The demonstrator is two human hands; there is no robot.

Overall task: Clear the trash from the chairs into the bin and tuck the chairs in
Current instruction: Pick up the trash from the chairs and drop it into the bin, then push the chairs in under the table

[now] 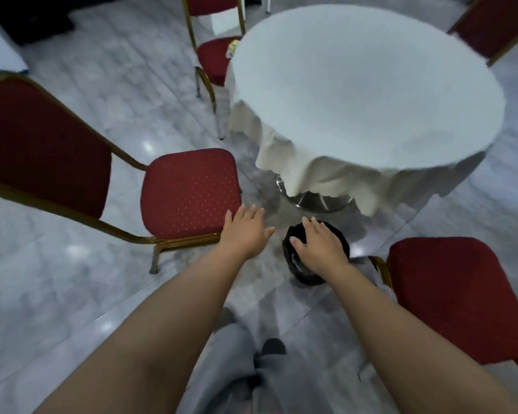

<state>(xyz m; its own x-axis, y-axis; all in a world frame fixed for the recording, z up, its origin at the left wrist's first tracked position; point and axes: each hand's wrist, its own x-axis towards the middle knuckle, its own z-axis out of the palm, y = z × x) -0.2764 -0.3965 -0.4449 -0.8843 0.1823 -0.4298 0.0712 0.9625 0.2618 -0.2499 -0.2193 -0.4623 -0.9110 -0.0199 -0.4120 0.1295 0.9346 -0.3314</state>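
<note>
A black bin (pixel 338 234) stands on the floor below the round table (pixel 368 85) draped in a white cloth. My right hand (pixel 319 245) hovers over the bin, fingers straight, holding nothing. My left hand (pixel 245 231) is spread open at the front corner of a red chair (pixel 189 192) on the left, whose seat is bare. A second red chair (pixel 455 297) stands at the right, seat bare. A third red chair (pixel 214 59) at the far side of the table has a small pale crumpled item (pixel 233 46) on its seat.
A fourth red chair (pixel 491 28) shows at the top right. The table's metal base (pixel 314 201) sits just beyond the bin. Grey marble floor (pixel 87 279) stretches to the left. My grey trousers and dark shoes (pixel 272 346) are at the bottom.
</note>
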